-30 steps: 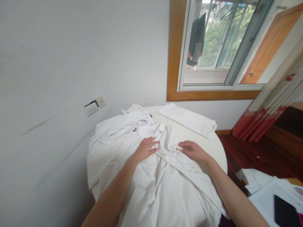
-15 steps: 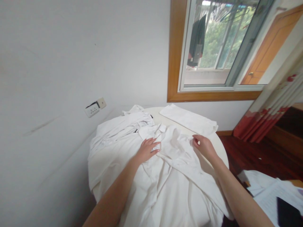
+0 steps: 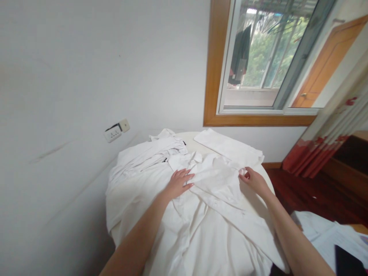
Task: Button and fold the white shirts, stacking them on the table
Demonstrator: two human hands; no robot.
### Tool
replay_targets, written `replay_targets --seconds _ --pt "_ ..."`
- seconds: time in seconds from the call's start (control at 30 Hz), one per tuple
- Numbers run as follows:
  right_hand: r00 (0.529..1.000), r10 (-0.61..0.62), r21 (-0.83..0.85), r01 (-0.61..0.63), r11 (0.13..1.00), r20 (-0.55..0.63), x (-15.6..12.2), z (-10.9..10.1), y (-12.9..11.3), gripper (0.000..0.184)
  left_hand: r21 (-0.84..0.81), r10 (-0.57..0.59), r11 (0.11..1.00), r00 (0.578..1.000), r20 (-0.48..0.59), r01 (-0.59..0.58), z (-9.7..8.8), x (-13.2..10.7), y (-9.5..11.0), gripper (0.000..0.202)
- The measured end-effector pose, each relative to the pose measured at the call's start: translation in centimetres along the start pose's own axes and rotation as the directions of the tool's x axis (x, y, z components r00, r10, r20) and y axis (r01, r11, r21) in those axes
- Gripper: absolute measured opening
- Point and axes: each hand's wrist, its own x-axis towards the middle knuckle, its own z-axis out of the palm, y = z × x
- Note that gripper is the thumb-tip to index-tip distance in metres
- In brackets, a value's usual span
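A white shirt (image 3: 218, 226) lies spread over a round cream table (image 3: 188, 137), its lower part hanging over the near edge. Flat on the shirt near its collar rests my left hand (image 3: 180, 183), fingers stretched out. At the right, my right hand (image 3: 253, 181) pinches an edge of the shirt between thumb and fingers, slightly raised, with the cloth drawn taut towards it. Beyond the right hand lies a folded white cloth (image 3: 227, 145). Left of my left hand sits a pile of white garments (image 3: 149, 151) with a dark tag showing.
A white wall with a socket (image 3: 113, 134) stands behind the table at left. A wood-framed window (image 3: 211, 76) is at the back right, beside a red and cream curtain (image 3: 313, 153). Papers (image 3: 319, 234) and a dark flat object (image 3: 347, 260) lie at the lower right.
My right hand has moved a little to the right and nearer, pulling the shirt's edge outward, so the cloth between the hands looks flatter. My left hand has stayed in place.
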Motion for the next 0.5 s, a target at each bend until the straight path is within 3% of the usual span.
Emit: replay_targets --seconds 0.13,0.37,0.5 --pt "0.995 -0.042 0.005 0.042 0.999 0.088 -0.5 0.9 0.0 0.032 -0.008 0.002 1.000 1.000 -0.011 -0.002 0.1 0.0 -0.1 0.049" --pt "0.999 -0.048 0.033 0.049 0.998 -0.020 0.1 1.3 -1.2 0.023 -0.018 0.008 1.000 0.999 -0.035 -0.009 0.2 -0.1 -0.2 0.049" --pt "0.997 -0.072 -0.086 0.070 0.994 -0.026 0.3 0.4 -1.1 0.020 -0.008 0.010 1.000 0.999 -0.037 -0.011 0.3 -0.1 -0.3 0.048"
